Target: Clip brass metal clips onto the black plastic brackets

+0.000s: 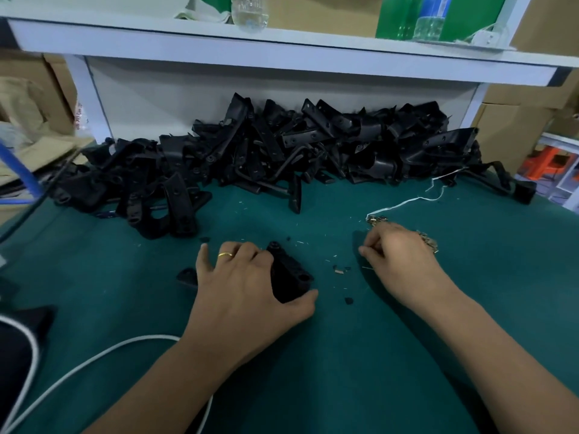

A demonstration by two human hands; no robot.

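A: Item one, black plastic bracket [289,277]: location?

B: On the green surface [344,355], near centre, under the left hand [247,286]. Fingers curled over its top, thumb against its near end; held down, not lifted.

A: Handling?

B: Judged stiff, light, moulded plastic with hard edges and holes; unlikely to flex or slip on the mat. Best gripped across its body, leaving the clip-seat edge exposed.

A: Item two, brass metal clips [427,241]?

B: A small loose heap just beyond and partly under the right hand [398,249], a few more at [377,219]. One stray piece lies between the hands at [339,271]. Judged small, thin, springy, easy to fumble; pinch by the flat sides.

A: Right hand's state?

B: Fingers curled, tips drawn together as if pinching; whether a clip sits between them cannot be told.

A: Surrounding stock?

B: Large pile of black brackets [282,151] along the back of the surface, under a white shelf [282,51]. White string [407,203] running to the clips. White cable [94,358] at near left. Plastic flash scattered around.
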